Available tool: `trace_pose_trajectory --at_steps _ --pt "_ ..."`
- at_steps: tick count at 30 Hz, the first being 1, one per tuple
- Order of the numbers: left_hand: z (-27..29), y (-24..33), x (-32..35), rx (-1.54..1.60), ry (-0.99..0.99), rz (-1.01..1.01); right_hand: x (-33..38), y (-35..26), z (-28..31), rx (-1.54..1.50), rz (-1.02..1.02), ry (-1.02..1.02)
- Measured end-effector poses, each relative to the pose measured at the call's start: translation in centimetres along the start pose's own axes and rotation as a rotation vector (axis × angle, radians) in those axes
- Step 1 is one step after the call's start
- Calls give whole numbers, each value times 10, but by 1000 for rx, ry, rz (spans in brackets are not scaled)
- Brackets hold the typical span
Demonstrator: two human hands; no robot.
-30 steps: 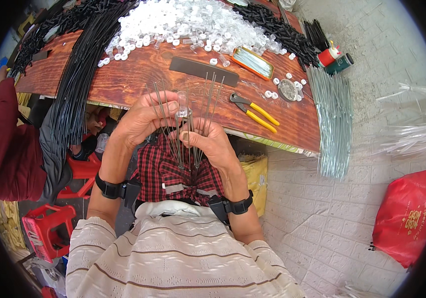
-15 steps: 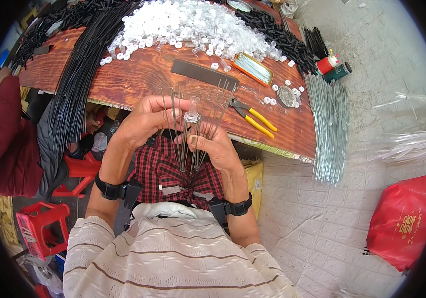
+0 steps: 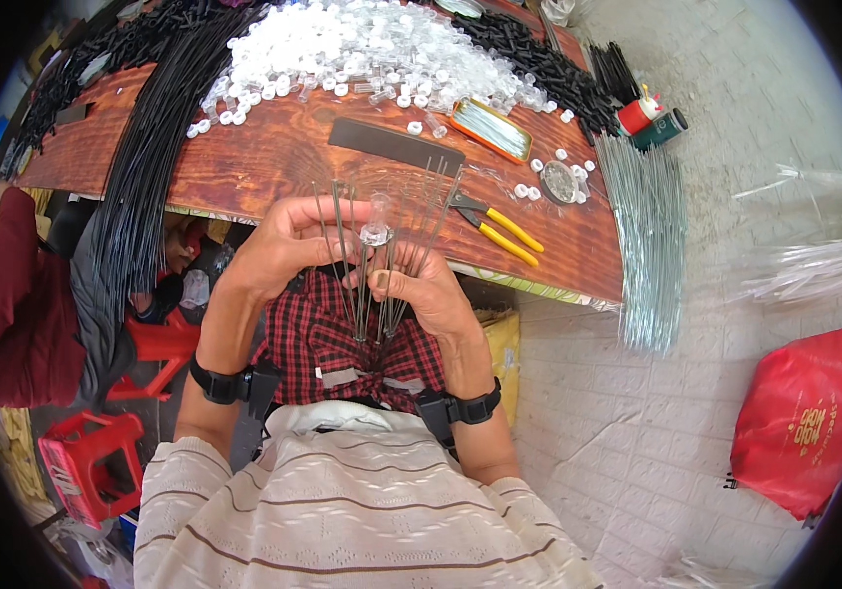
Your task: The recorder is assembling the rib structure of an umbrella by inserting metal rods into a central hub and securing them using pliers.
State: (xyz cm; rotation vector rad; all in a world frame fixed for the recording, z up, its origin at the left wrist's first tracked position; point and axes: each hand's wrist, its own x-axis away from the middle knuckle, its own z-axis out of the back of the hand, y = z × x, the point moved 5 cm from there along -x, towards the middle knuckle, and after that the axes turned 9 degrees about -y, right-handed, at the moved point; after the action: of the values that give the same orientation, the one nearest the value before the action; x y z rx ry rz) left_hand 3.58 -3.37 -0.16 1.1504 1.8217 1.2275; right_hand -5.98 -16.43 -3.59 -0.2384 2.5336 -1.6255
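Observation:
Over my lap I hold a small umbrella frame, made of thin dark metal ribs spread around a clear plastic hub. My left hand is closed at its left side, the fingertips beside the hub and among the upper ribs. From the right, my right hand pinches the ribs just below the hub, thumb in front. The rib ends come together low, above the checked cloth on my lap. The exact fingertip contact is partly hidden by the ribs.
The wooden table carries a pile of clear and white plastic pieces, a dark flat bar, yellow-handled pliers and a tin of wires. Wire bundles overhang its edge. Another person's sleeve and red stools are left.
The view has shifted slightly, so the table things sit a little differently in it. Both hands keep nearly the same grip on the umbrella frame.

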Motion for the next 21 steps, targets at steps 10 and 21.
trace_pose_trajectory --at_steps 10,21 --pt "-12 7 1 12 -120 -61 1 -1 6 14 -9 -13" --pt "-17 1 -3 -7 109 38 0 4 13 -1 23 -14"
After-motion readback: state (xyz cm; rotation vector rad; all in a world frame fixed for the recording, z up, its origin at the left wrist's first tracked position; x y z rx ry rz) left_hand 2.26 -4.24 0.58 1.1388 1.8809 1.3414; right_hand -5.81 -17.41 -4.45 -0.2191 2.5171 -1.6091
